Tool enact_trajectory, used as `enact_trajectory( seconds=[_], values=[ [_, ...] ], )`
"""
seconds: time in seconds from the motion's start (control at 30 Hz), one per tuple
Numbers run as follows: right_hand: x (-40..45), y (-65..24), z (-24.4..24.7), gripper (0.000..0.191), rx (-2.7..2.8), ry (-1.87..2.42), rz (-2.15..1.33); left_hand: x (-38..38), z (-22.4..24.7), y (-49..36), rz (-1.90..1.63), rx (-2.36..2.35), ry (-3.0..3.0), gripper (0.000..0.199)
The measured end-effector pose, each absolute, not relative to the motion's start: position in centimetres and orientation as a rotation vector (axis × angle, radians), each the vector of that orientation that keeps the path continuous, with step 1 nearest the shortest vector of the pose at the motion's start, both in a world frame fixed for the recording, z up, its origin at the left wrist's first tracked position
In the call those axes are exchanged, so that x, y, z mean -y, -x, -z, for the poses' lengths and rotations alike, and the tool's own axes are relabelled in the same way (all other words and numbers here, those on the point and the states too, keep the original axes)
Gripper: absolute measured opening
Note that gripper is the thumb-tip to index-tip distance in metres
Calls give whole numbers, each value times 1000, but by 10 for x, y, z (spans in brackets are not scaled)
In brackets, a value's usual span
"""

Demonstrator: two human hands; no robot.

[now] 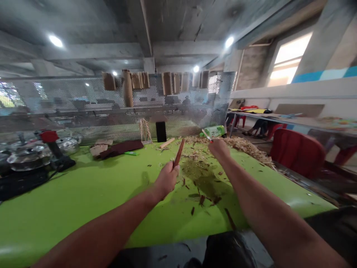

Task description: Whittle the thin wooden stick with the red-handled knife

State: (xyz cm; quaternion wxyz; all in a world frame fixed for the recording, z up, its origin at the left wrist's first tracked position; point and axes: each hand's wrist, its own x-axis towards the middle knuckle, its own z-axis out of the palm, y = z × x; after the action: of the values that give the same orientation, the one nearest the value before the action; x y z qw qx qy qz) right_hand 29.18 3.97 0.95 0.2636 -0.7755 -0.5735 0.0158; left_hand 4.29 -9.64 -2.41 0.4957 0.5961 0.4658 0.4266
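Observation:
My left hand is wrapped round the lower end of a reddish-brown wooden stick, which points up and away over the green table. My right hand is closed on a knife held farther off, to the right of the stick and apart from it. The knife's pale blade points up and left; a bit of red shows by the fingers, and most of the handle is hidden. Dark bark-like chips lie scattered on the table below the hands.
Pale wood shavings are heaped along the right edge, near a green bottle. A light wood strip, a black upright block and a brown sheet lie towards the back. A red chair stands at right.

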Motion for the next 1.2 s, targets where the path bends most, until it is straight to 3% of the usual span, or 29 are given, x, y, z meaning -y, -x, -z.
enact_trajectory(
  seconds=[0.57, 1.2],
  values=[
    [9, -184, 12, 34, 2281, 1711, 198, 72, 21, -32, -1210, -1127, -1366, 13],
    [7, -190, 8, 32, 2254, 1701, 317, 75, 22, -37, -1147, -1289, -1563, 14]
  ],
)
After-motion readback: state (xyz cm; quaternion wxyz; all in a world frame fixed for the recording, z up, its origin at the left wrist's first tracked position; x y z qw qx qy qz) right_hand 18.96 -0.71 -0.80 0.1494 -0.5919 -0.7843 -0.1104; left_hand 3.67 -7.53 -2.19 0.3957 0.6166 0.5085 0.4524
